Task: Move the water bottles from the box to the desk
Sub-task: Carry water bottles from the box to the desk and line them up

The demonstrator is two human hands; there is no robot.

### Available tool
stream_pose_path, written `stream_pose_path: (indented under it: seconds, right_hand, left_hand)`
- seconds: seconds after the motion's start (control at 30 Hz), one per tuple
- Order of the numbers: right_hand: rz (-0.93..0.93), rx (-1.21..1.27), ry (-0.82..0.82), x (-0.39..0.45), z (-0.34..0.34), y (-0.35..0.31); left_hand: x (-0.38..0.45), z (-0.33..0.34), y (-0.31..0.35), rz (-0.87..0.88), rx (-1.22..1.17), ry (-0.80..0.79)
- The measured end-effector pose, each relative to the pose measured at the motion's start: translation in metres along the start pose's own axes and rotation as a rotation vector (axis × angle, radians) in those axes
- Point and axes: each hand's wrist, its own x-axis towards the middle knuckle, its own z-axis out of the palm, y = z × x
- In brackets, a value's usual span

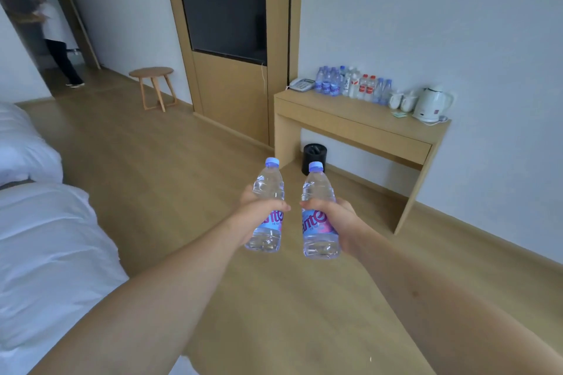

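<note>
- Your left hand [259, 211] is wrapped around one water bottle [268, 207] — it stands upright, blue cap on top.
- Your right hand [335, 219] grips a second bottle [320, 213] the same way, just beside the first, not touching.
- Both bottles are up in the air over the wood floor [182, 161].
- A white bed [45, 237] is on your left.
- Far ahead, the surface [350, 119] holds a row of bottles [353, 85], a phone [301, 84] and a white kettle [431, 103] — well apart from your hands.
</note>
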Motion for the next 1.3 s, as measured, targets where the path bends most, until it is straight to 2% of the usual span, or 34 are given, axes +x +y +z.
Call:
stream_pose_path:
  seconds: [0.2,0.4,0.63,0.9,1.07,1.3]
  right_hand:
    - [0.031,0.03,0.064,0.068,0.028,-0.022]
    - [0.061,0.066,0.081,0.15,0.026,-0.034]
    - [0.051,0.068,0.074,0.277,-0.008,-0.075]
    - [0.005,0.069,0.113,0.411,-0.071,-0.178]
    - [0.04,0.065,0.119,0.476,-0.088,-0.197]
    - [0.057,0.072,0.147,0.576,-0.091,-0.214]
  left_hand:
    - [0.094,-0.012,0.021,-0.016,0.05,-0.045]
    - [0.178,0.003,0.03,-0.037,0.106,-0.078]
    - [0.298,0.053,0.065,-0.029,0.119,-0.086]
    - [0.429,0.128,0.147,0.006,0.082,-0.1]
    - [0.494,0.163,0.166,0.008,0.184,-0.154]
    - [0.616,0.188,0.174,-0.025,0.205,-0.193]
